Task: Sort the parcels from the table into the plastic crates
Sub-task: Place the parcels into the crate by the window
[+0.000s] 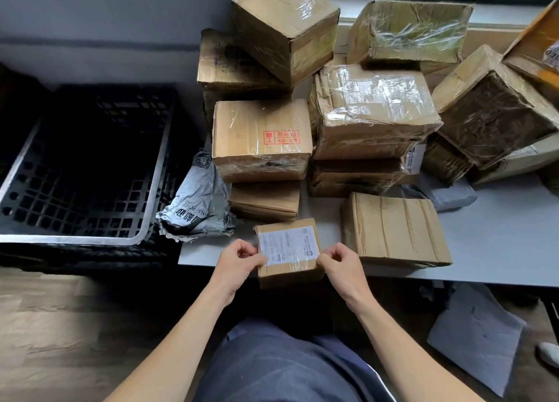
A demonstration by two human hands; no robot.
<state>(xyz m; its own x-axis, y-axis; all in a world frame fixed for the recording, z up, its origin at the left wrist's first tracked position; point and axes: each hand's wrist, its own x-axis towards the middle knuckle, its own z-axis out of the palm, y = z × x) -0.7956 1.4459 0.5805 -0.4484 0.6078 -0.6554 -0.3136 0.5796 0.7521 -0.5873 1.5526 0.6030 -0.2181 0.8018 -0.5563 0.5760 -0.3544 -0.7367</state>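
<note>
A small cardboard parcel (289,250) with a white shipping label on top sits at the front edge of the grey table (490,250). My left hand (242,261) grips its left side and my right hand (338,264) grips its right side, fingers curled round the edges. To the left of the table stands a black plastic crate (81,171) with nothing visible inside it. A grey mailer bag (198,205) lies at the table's left edge, beside the crate.
Several taped cardboard boxes are piled across the table behind the small parcel, some stacked two or three high. A flat box (396,229) lies just right of my hands. A grey bag (475,332) lies on the floor at the right, under the table edge.
</note>
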